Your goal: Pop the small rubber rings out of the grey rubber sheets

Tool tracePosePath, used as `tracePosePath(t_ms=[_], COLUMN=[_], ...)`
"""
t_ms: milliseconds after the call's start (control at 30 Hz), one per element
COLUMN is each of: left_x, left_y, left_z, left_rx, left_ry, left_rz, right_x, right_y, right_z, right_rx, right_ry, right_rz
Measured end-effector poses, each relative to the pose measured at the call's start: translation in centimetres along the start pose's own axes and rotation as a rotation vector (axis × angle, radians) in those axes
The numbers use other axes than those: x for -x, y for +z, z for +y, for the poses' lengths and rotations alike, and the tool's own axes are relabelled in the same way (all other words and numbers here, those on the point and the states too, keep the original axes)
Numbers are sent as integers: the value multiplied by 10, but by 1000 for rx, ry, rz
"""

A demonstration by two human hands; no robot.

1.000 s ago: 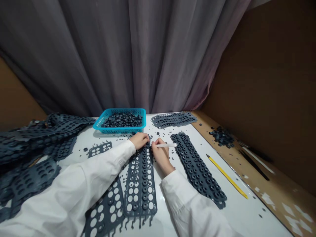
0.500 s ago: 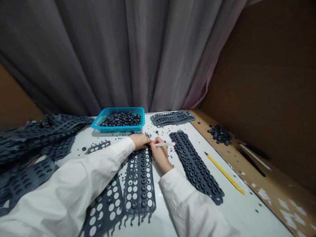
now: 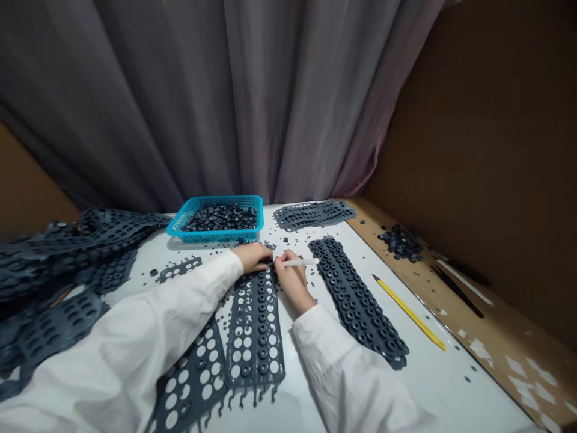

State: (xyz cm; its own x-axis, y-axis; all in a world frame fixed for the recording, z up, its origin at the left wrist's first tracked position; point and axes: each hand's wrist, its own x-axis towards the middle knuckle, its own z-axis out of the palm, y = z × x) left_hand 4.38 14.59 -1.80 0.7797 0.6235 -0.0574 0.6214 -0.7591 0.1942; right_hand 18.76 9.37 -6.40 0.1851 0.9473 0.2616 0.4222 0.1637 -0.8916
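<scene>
A dark grey perforated rubber sheet [image 3: 262, 325] lies lengthwise before me, with rows of round holes and a column of raised rings. At its far end my left hand [image 3: 253, 257] is closed, its fingers pinching the sheet's edge; the fingertips are partly hidden. Close beside it, my right hand [image 3: 292, 281] grips a slim white pen-like tool [image 3: 302, 262]. The tool's tip points left toward the left fingers, and its working end is hidden. Under my left forearm lies a second perforated sheet [image 3: 192, 376], partly covered by the first.
A blue basket [image 3: 215, 235] full of small black rubber parts stands at the back. Ring-studded strips [image 3: 356, 300] and a yellow pencil-shaped knife [image 3: 409, 313] lie to the right. More sheets [image 3: 315, 214] lie behind, a heap [image 3: 67, 258] at left, black parts [image 3: 400, 243] at right.
My left hand has shifted slightly left and its fingers have parted a little from the right fingertips. The right hand keeps its hold on the white tool. The view has tilted slightly.
</scene>
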Motion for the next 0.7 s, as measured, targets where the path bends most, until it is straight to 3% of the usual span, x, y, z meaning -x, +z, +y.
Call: tracePosePath(t_ms=[100,267,467,700], left_x=[-7,-5,11,14], left_y=[-2,1,13,20], left_z=[6,2,-12,-17], left_rx=[-78,-32,398,521], left_ry=[14,24,-229,-283], left_rz=[-61,1,396,293], right_x=[2,3,2,2], right_y=[0,0,-1,-1], right_z=[-1,-1,-2,-2], right_rx=[-6,8,4,-25], right_ry=[-11,-19,-9,47], right_rz=[-1,-3,10,1])
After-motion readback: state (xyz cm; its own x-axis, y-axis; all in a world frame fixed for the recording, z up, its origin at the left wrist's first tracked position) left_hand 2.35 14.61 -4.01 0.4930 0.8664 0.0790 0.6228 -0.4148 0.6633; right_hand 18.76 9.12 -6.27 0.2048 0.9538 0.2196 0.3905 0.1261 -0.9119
